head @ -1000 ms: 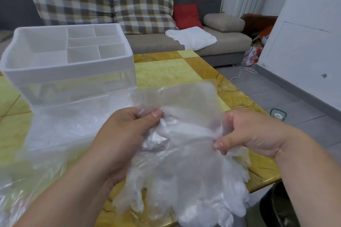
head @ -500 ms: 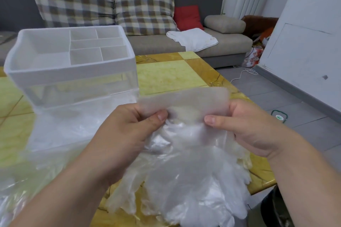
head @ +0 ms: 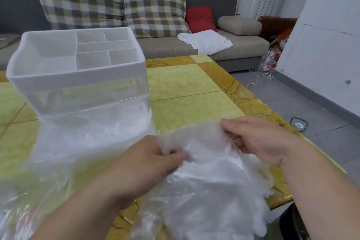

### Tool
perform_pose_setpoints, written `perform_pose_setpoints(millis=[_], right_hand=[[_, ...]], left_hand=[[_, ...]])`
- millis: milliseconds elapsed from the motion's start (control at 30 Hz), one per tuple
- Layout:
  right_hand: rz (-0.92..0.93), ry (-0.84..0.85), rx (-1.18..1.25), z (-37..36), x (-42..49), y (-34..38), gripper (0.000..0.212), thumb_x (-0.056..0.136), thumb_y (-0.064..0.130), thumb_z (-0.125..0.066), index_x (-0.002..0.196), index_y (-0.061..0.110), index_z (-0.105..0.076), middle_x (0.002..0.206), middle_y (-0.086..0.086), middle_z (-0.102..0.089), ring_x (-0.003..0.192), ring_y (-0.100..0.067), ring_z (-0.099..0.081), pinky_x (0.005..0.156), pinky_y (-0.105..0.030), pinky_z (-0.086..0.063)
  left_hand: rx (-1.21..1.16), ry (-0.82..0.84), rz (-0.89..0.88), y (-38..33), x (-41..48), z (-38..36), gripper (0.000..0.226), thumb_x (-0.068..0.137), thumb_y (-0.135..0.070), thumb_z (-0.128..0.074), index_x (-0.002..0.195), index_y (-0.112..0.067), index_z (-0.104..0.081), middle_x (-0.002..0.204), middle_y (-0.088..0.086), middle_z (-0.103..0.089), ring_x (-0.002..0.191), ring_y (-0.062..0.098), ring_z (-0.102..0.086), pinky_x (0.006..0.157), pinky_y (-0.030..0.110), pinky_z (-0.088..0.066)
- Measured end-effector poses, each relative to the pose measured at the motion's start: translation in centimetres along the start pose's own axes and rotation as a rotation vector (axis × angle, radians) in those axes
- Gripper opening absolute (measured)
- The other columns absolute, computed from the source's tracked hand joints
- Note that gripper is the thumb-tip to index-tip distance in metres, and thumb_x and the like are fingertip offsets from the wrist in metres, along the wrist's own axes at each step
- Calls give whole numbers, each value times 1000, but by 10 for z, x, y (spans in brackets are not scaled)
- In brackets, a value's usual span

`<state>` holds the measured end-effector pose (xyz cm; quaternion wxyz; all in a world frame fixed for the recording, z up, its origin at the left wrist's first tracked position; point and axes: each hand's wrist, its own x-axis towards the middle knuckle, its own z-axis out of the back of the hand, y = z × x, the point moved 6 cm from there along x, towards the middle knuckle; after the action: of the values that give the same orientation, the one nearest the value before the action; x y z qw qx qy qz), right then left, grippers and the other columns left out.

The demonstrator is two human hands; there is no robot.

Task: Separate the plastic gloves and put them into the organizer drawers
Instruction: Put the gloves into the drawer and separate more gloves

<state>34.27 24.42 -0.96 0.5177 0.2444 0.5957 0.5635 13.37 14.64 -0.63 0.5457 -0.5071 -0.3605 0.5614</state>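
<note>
Both hands are low at the near edge of the desk (head: 185, 84), working one bunch of plastic gloves (head: 204, 191). Left hand (head: 152, 161): thumb and fingers pressed together, pinching the gloves' upper left edge. Right hand (head: 259, 140): fingers curled, pinching a thin top layer at the upper right edge. The gloves are translucent white and crumpled, held between the hands, with their finger ends hanging over the front desk edge. The organizer (head: 78, 81) stands on the desk to the left and behind the hands: a white divided top tray with clear drawers below. Loose clear plastic wrap (head: 87, 138) lies in front of it, touching its base. Behind the desk is a grey sofa (head: 169, 48) with plaid cushions (head: 155, 15), a red cushion (head: 199, 16) and a white cloth (head: 206, 42).
</note>
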Motion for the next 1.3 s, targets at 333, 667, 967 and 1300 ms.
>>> perform_pose_setpoints(millis=[333, 667, 967, 1300], right_hand=[[149, -435, -440, -11, 44, 5, 37, 88, 19, -70, 124, 11, -67, 112, -4, -71, 101, -20, -66, 88, -34, -53], [69, -379, -473, -19, 49, 0, 37, 72, 2, -78, 103, 21, -76, 85, 6, -69, 82, -19, -69, 68, -30, -52], [228, -253, -619, -23, 30, 16, 17, 73, 5, -78, 65, 14, -66, 64, 6, -60, 53, -17, -50, 53, -29, -45], [226, -72, -508, -23, 5, 17, 34, 72, 0, -83, 90, 28, -75, 87, 2, -75, 74, -10, -70, 65, -16, -53]], left_hand=[[499, 13, -149, 26, 19, -28, 26, 94, -20, -59, 72, -9, -52, 64, 6, -54, 55, 10, -41, 55, 30, -33], [476, 33, -78, 34, 21, -30, 33, 92, -25, -58, 70, -7, -41, 61, 0, -39, 58, 13, -29, 54, 32, -25], [468, 41, -56, 32, 18, -29, 33, 95, -25, -58, 71, -6, -46, 58, -4, -38, 54, 13, -30, 51, 28, -25], [491, 37, -59, 34, 21, -27, 37, 95, -26, -59, 64, -13, -44, 58, -5, -42, 54, 11, -34, 49, 25, -26]])
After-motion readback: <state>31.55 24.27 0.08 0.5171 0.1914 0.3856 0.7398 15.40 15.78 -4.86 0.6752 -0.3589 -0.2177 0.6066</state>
